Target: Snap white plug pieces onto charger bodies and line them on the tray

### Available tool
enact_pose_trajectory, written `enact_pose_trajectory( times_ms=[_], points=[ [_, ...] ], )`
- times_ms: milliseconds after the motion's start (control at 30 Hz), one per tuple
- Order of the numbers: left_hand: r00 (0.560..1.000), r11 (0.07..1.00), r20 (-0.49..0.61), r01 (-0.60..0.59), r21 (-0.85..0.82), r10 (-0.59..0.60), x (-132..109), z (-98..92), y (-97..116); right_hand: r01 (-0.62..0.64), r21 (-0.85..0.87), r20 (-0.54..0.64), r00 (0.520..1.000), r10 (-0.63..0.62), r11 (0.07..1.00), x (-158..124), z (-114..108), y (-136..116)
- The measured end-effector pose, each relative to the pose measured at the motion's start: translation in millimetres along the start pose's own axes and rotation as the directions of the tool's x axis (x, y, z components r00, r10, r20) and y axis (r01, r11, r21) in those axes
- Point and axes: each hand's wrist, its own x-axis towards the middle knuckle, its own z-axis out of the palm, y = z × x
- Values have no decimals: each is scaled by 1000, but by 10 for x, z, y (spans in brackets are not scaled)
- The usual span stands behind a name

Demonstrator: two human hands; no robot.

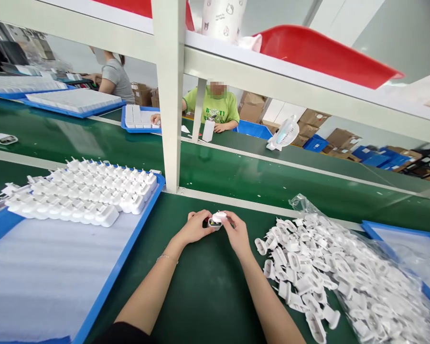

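Note:
Over the green work surface, my left hand (197, 226) grips a small white charger housing (215, 224) whose upper end is uncovered, with parts showing inside. Between the fingers of my right hand (237, 234) is a white plug cap (220, 217), tilted against the top of that housing. Whether the two are joined I cannot tell. On my left, a blue tray (129, 253) lined with white sheet bears rows of white chargers with pins pointing up (89, 188). To my right lies a loose heap of white plug caps (301, 267), partly on a clear plastic bag (387, 277).
A pale metal post (170, 95) rises just beyond my hands, carrying a shelf with a red bin (318, 52). A green conveyor belt (236, 177) runs behind it. Across sit a person in a green shirt (218, 105) and one in grey (114, 76). Another blue tray (408, 234) lies right.

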Motion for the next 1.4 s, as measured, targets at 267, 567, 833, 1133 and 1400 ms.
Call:
enact_pose_trajectory(
  times_ms=[267, 567, 833, 1133, 1400],
  points=[
    [1000, 999, 4, -8, -32, 9, -13, 0, -6, -14, -33, 48, 999, 16, 999, -24, 106, 210],
    [999, 974, -4, -47, -221, 47, -39, -94, 26, 83, -192, 66, 995, -72, 978, -44, 46, 144],
    [996, 971, -72, -77, -226, 62, -18, -64, 51, -12, -40, 68, 998, 15, 999, -47, 68, 208],
    [995, 969, -95, -49, -243, 27, -33, 4, 20, 67, -177, 82, 995, -53, 982, -85, 69, 269],
    [995, 938, -68, 40, -344, -67, -257, -158, 454, -24, 255, 96, 995, 0, 967, -218, 44, 256]
  ],
)
